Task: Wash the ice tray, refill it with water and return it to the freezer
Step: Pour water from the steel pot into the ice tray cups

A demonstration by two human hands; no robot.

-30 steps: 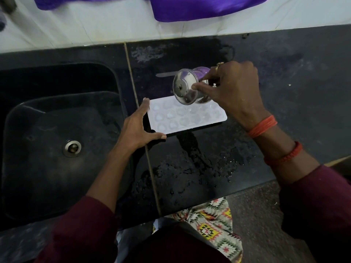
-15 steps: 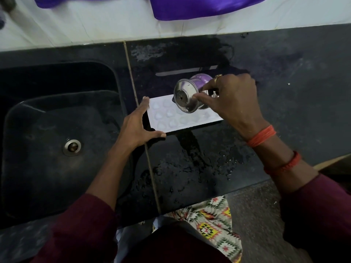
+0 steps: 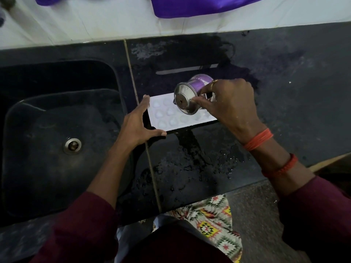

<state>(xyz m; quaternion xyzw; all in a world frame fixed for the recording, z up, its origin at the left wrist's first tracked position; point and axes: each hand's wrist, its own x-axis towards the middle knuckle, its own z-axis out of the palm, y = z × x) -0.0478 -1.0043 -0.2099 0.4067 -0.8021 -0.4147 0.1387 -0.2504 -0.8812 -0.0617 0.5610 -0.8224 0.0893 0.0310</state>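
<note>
ice tray (image 3: 167, 118): white, rounded cells, flat on black surface (image 3: 284, 92) | long axis left–right | left grip (image 3: 136, 128): spread, touching its left end | right grip (image 3: 228, 103): pinching tipped steel cup (image 3: 187, 97)

No writing, label, brand or number can be read anywhere at this kitchen counter (image 3: 284, 95), neither on the ice tray (image 3: 165, 118) nor the steel cup (image 3: 187, 101).

Maroon sleeves (image 3: 81, 221) cover both forearms. The right wrist wears orange threads (image 3: 258, 139) and a red band (image 3: 281, 167), perhaps beaded. A gold ring (image 3: 214, 82) sits on the right hand (image 3: 231, 103).
</note>
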